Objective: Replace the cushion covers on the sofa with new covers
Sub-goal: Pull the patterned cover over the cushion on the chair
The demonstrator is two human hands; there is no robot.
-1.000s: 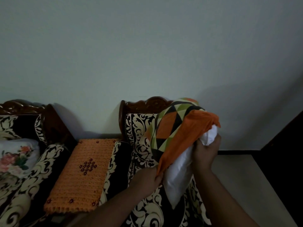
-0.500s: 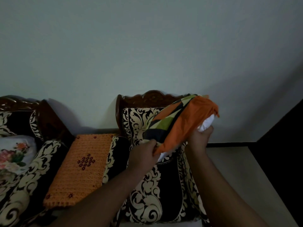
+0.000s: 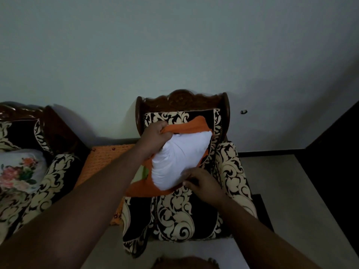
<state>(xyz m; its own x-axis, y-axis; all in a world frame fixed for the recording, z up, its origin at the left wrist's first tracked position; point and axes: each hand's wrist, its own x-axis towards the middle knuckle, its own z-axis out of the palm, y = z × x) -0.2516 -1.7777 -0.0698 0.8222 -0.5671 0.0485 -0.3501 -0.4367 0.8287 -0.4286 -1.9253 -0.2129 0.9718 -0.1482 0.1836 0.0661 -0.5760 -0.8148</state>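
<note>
A white cushion insert (image 3: 178,160) lies against the back of the black-and-cream armchair (image 3: 182,216). An orange cover (image 3: 143,189) with a green patterned side wraps its far and left edges. My left hand (image 3: 155,136) grips the orange cover's edge at the cushion's upper left corner. At the cushion's lower right edge, my right hand (image 3: 202,183) pinches the cover's rim where it meets the insert. Most of the insert is bare and faces me.
An orange crocheted mat (image 3: 103,158) covers a small table left of the armchair. Further left stands a matching sofa (image 3: 38,181) with a floral cushion (image 3: 18,171) on it. A dark doorway or furniture edge (image 3: 334,162) is at the right.
The cushion has come down from mid-air onto the armchair. The cover has slid back, exposing most of the white insert. My left hand moved to the top, my right hand to the bottom.
</note>
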